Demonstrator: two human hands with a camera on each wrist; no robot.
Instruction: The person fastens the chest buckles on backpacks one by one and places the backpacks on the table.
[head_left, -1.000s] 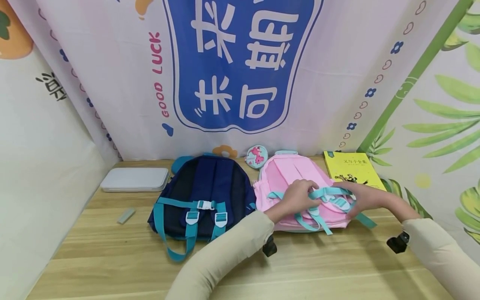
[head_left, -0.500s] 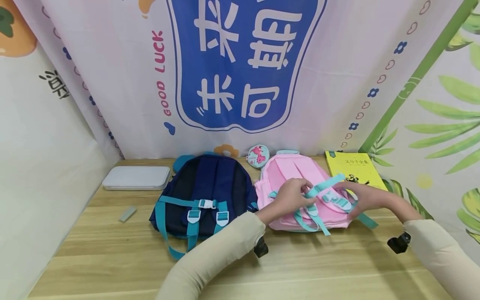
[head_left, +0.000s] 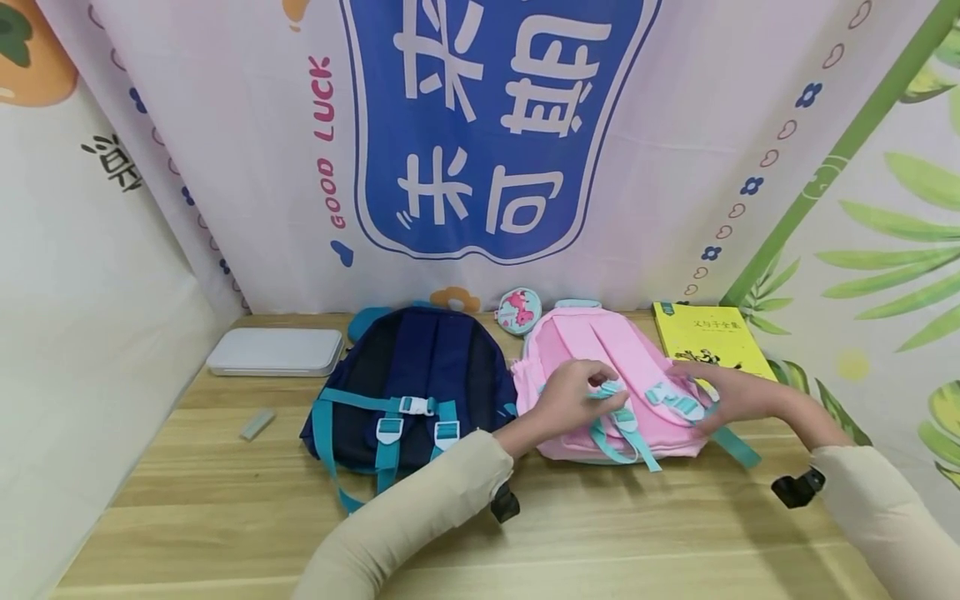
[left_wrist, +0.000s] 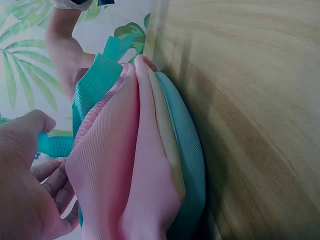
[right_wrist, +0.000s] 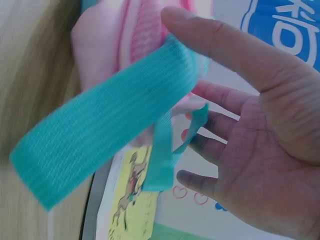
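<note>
A pink backpack with teal straps lies on the table, its shoulder straps facing up. Over its lower left part, my left hand pinches a teal strap between thumb and fingers. My right hand is at the bag's lower right side, fingers spread and thumb apart, gripping nothing. Close to that hand are a pale buckle on the bag and a loose teal strap end. Another adjuster buckle sits just below my left hand.
A navy backpack with teal straps lies to the left. Beyond it are a white case and a small grey block. A round pink-and-teal pouch stands behind the bags. At right lies a yellow book.
The teal strap that stretched between both hands has come away from the right hand's side and swung left. My left hand has shifted slightly left with it; the right hand has barely moved.
</note>
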